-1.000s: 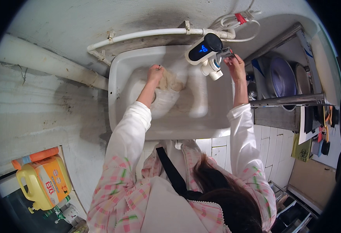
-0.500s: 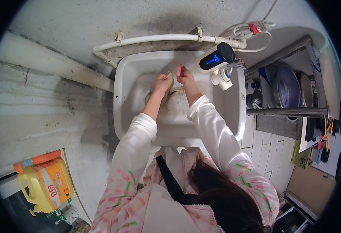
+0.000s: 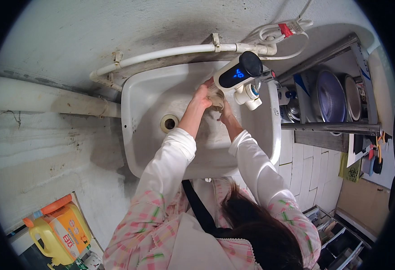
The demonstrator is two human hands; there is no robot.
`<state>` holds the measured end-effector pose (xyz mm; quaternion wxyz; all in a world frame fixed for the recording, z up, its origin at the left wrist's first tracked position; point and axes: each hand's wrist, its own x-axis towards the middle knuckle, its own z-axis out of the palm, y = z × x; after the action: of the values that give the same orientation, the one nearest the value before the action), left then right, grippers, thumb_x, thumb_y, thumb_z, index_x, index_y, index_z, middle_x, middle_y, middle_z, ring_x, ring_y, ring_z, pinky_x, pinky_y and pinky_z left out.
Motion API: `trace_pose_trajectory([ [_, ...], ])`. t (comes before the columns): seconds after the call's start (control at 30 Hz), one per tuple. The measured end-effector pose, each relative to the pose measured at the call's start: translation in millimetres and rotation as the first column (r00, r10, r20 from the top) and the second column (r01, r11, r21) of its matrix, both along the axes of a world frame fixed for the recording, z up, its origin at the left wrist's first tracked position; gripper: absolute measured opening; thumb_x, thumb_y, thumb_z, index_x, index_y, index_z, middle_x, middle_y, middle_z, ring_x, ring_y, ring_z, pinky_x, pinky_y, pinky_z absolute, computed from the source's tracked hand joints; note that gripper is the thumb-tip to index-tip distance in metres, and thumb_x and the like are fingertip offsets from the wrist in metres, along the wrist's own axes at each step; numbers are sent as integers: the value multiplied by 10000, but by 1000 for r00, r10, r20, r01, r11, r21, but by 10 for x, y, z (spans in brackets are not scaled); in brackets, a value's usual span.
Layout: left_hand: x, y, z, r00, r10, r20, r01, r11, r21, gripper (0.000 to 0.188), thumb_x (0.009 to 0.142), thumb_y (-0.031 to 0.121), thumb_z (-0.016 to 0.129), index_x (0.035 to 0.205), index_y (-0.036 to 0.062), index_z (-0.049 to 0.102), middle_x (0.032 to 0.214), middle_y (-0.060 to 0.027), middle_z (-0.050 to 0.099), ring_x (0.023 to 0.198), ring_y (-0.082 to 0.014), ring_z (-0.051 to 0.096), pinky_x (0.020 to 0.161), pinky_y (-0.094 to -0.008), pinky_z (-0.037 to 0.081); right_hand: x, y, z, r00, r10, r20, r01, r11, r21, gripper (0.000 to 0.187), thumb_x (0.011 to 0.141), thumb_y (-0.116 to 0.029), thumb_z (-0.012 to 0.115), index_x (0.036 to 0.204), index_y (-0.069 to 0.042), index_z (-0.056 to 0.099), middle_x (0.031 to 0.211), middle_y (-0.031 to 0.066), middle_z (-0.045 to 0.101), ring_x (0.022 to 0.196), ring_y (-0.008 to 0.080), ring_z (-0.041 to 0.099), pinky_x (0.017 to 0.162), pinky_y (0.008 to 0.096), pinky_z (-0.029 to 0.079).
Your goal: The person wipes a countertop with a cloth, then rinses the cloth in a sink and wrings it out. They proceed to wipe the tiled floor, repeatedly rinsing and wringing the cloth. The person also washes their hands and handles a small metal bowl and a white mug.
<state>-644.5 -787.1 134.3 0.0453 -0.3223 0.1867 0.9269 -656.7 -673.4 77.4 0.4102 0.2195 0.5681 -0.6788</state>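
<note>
One crumpled beige cloth (image 3: 216, 100), gripped
Left hand (image 3: 201, 97) and right hand (image 3: 227, 114) hold it; white cylindrical faucet (image 3: 235, 75) beside them.

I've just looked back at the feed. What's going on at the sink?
A person has both bare hands over a white rectangular basin. The left hand and right hand hold a crumpled beige cloth between them, close by a white cylindrical faucet with a black cap and a lit blue display. The round, pale-rimmed drain lies uncovered to the left of the hands. Whether water is running is hard to tell.
</note>
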Motion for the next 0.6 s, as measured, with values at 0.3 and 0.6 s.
trace_pose_trajectory([
  [0.3,438,-331,-602,874,-84,479,142,986,-86,448,899,387,266,1132,70,481,1138,-102,525,1063,-261,487,923,-446,361,-123,-580,-97,983,58,-174,-49,997,55,312,830,-337,474,984,-79,561,949,106,599,913,266,570,755,448,455],
  [0.6,713,-337,-541,759,-100,-643,165,985,41,425,885,392,354,1130,59,450,1033,-52,488,959,-163,448,840,-297,386,791,-684,760,291,556,-779,80,797,599,154,719,-245,599,743,-99,640,786,173,597,732,385,541,701,526,352],
])
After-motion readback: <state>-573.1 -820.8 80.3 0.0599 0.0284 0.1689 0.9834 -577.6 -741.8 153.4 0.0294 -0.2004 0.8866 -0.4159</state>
